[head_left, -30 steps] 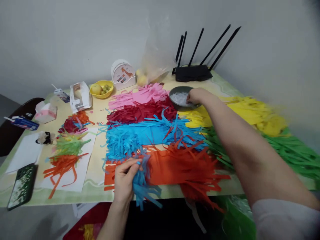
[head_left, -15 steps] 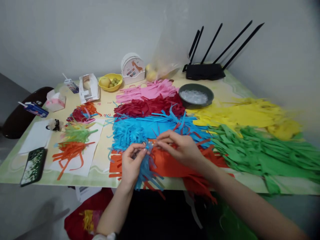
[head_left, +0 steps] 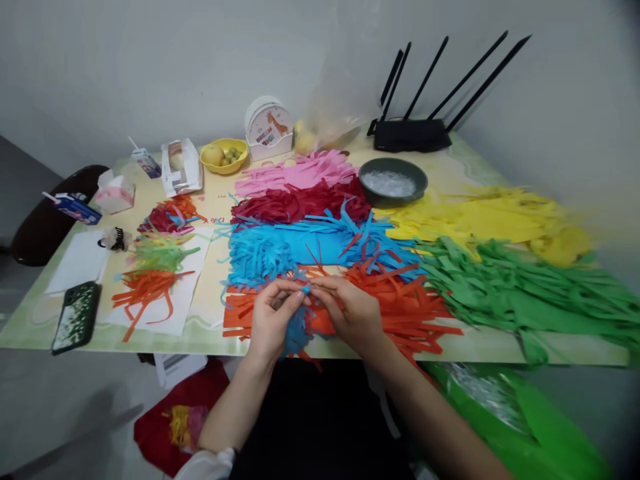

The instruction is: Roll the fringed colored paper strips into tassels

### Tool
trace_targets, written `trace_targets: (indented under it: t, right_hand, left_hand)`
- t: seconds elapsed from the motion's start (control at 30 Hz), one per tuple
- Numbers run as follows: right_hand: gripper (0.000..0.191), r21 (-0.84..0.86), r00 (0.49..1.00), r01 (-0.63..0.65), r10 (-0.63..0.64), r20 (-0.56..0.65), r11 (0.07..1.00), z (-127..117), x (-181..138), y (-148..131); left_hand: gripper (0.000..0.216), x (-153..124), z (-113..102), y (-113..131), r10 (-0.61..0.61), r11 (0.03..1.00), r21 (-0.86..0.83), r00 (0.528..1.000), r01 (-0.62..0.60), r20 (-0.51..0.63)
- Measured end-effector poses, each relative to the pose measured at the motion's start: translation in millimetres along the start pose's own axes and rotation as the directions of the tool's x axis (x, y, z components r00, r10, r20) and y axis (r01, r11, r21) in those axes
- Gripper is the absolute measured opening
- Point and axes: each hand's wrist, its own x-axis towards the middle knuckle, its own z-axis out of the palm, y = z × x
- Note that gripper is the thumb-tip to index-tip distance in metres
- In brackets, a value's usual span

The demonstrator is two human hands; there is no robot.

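Observation:
My left hand (head_left: 271,319) is closed round a bunch of blue paper strips (head_left: 296,333) over the table's front edge. My right hand (head_left: 349,311) meets it from the right, its fingertips pinched at the top of the same bunch. Under both hands lies an orange fringed sheet (head_left: 400,307). Behind it lie a blue fringed sheet (head_left: 310,247), a dark red one (head_left: 300,203) and a pink one (head_left: 300,175). A dark bowl (head_left: 393,181) with a white filling stands behind the right hand.
Yellow (head_left: 500,223) and green (head_left: 525,293) cut paper cover the table's right side. On the left lie white sheets with coloured strips (head_left: 153,280), a phone (head_left: 75,315), drink cartons and a tissue pack. A yellow fruit bowl (head_left: 223,155) and a black router (head_left: 410,137) stand at the back.
My right hand left the dark bowl, came back to the front edge and joined the left hand at the blue bunch. The view shifted slightly.

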Motion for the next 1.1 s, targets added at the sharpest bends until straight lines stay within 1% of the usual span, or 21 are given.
trace_targets:
  t: [0.07, 0.13, 0.17, 0.2, 0.27, 0.33, 0.4, 0.5, 0.57, 0.6, 0.7, 0.73, 0.77, 0.8, 0.83, 0.9, 0.97, 1.03, 1.1]
  right_hand:
    - [0.016, 0.014, 1.000, -0.008, 0.008, -0.025, 1.000, 1, -3, -1]
    - [0.014, 0.076, 0.997, -0.071, 0.074, -0.030, 0.995, 2, -5, -3]
    - [0.014, 0.141, 0.992, -0.121, 0.125, -0.018, 0.983, 2, -5, -4]
    - [0.013, 0.221, 0.984, -0.176, 0.180, 0.003, 0.959, 2, -6, -6]
    - [0.011, 0.387, 0.960, -0.275, 0.274, 0.059, 0.880, 2, -5, -10]
    - [0.009, 0.507, 0.940, -0.329, 0.330, 0.092, 0.797, 2, -4, -14]
    - [0.007, 0.575, 0.924, -0.357, 0.368, 0.103, 0.736, 2, -2, -16]
    - [0.006, 0.625, 0.909, -0.379, 0.401, 0.114, 0.682, 4, -2, -18]
    - [0.008, 0.637, 0.899, -0.400, 0.416, 0.135, 0.659, 4, -3, -18]
    - [0.009, 0.637, 0.893, -0.414, 0.425, 0.147, 0.650, 4, -4, -18]
    - [0.014, 0.634, 0.868, -0.461, 0.465, 0.175, 0.621, 4, -5, -19]
    - [0.016, 0.637, 0.860, -0.471, 0.477, 0.179, 0.610, 5, -5, -19]
    - [0.017, 0.642, 0.856, -0.475, 0.485, 0.179, 0.602, 5, -5, -19]
    - [0.017, 0.645, 0.855, -0.474, 0.489, 0.174, 0.599, 6, -5, -19]
    - [0.015, 0.646, 0.856, -0.468, 0.490, 0.163, 0.603, 6, -5, -19]
    - [0.011, 0.635, 0.862, -0.452, 0.488, 0.133, 0.626, 7, -7, -18]
    - [0.008, 0.623, 0.860, -0.451, 0.498, 0.112, 0.640, 9, -9, -15]
    - [0.007, 0.632, 0.844, -0.472, 0.522, 0.122, 0.614, 12, -11, -13]
    - [0.009, 0.669, 0.816, -0.502, 0.557, 0.156, 0.548, 15, -14, -11]
  left_hand:
    - [0.018, -1, -1, -1, 0.002, 1.000, 0.014, 1.000, -0.002, -0.003]
    - [0.018, -1, -3, -3, 0.011, 0.999, 0.035, 1.000, -0.011, 0.001]
    - [0.018, -1, -5, -3, 0.020, 0.999, 0.051, 1.000, -0.020, 0.003]
    - [0.018, -2, -6, -3, 0.035, 0.997, 0.074, 0.999, -0.036, 0.003]
    - [0.016, -2, -7, 0, 0.085, 0.986, 0.145, 0.996, -0.084, -0.004]
    - [0.014, -3, -7, 4, 0.146, 0.962, 0.235, 0.989, -0.141, -0.003]
    - [0.013, -4, -6, 8, 0.192, 0.933, 0.305, 0.981, -0.190, 0.024]
    - [0.012, -6, -4, 12, 0.247, 0.883, 0.395, 0.967, -0.253, 0.066]
    - [0.011, -7, -3, 13, 0.302, 0.821, 0.485, 0.950, -0.299, 0.075]
    - [0.009, -7, -3, 13, 0.342, 0.776, 0.536, 0.936, -0.333, 0.086]
    - [0.006, -9, -1, 12, 0.470, 0.607, 0.657, 0.869, -0.448, 0.158]
    - [0.005, -9, -1, 11, 0.497, 0.559, 0.680, 0.848, -0.475, 0.184]
    - [0.005, -9, -1, 11, 0.507, 0.532, 0.694, 0.839, -0.485, 0.197]
    - [0.005, -8, -1, 11, 0.500, 0.531, 0.699, 0.843, -0.480, 0.198]
    - [0.005, -8, -1, 10, 0.479, 0.552, 0.694, 0.857, -0.462, 0.190]
    - [0.005, -6, -2, 10, 0.420, 0.626, 0.662, 0.894, -0.411, 0.158]
    - [0.006, -5, -3, 10, 0.373, 0.683, 0.631, 0.919, -0.368, 0.132]
    - [0.005, -4, -3, 10, 0.356, 0.701, 0.623, 0.928, -0.346, 0.114]
    - [0.005, -5, -1, 10, 0.360, 0.698, 0.630, 0.927, -0.341, 0.104]
